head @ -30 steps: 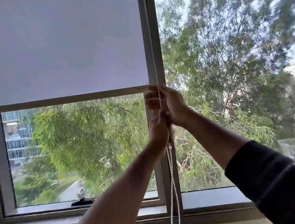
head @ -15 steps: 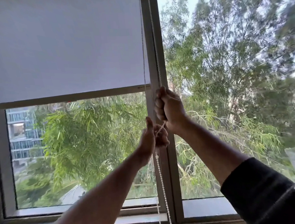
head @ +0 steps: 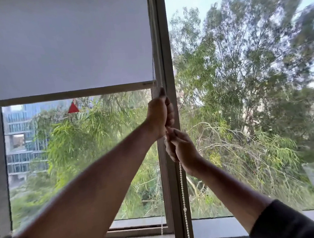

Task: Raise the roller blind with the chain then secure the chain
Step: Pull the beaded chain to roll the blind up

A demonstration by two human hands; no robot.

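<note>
The bead chain (head: 182, 188) is held in front of the central window frame (head: 164, 42), gripped by both hands one above the other so that the pull can be passed hand over hand. The left hand (head: 159, 114) is closed in a fist high on the chain, thumb up; the right hand (head: 181, 147) is just below, its fingers (head: 171, 151) curled tight around the beads. The roller blind (head: 62, 43) is raised only partway, its bottom bar (head: 66, 94) seen level with the upper fist. Securing is judged not yet begun.
</note>
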